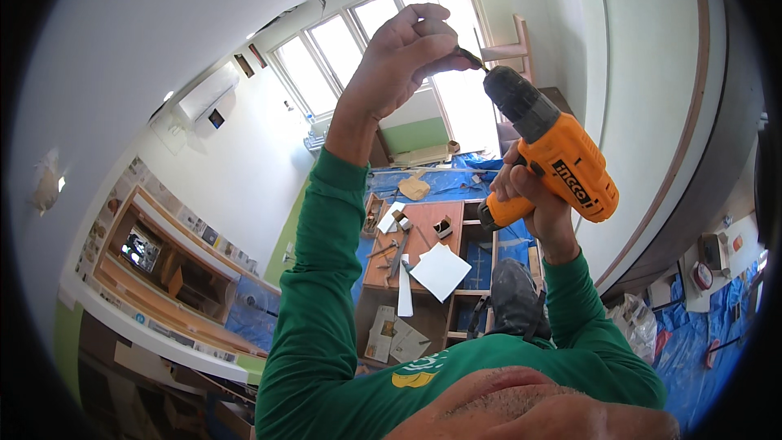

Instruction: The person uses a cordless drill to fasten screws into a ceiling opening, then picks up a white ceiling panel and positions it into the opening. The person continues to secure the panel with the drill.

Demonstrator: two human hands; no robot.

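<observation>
Left hand (406, 47): raised in front of the windows, its fingers (430, 13) closed on a small dark piece (469, 58), too small to name for certain.
Right hand (547, 210): wrapped around the grip of the drill, its fingers gripping firmly.
Drill (577, 165): orange and black, held up in the air to the right of the left hand; it was tilted, its nose pointing up and leftward.
Chuck (515, 91): black, just beside the dark piece; whether the two touched could not be told.
Sleeves (322, 236): green, long, reaching to both wrists.
Table (427, 213): brown-topped, well below the hands, with open compartments along its right side.
White board (441, 271): squarish, lay flat on the table.
White strip (405, 287): narrow, lay just left of the board and reached past the table's near edge.
Box (442, 227): small, stood beyond the board.
Papers (397, 336): printed sheets, lay nearer the person, below the brown top.
Blue sheeting (440, 185): covered floor beyond the table.
Windows (336, 50): a bright row at the far end.
Air conditioner (209, 92): white, high on the left wall.
</observation>
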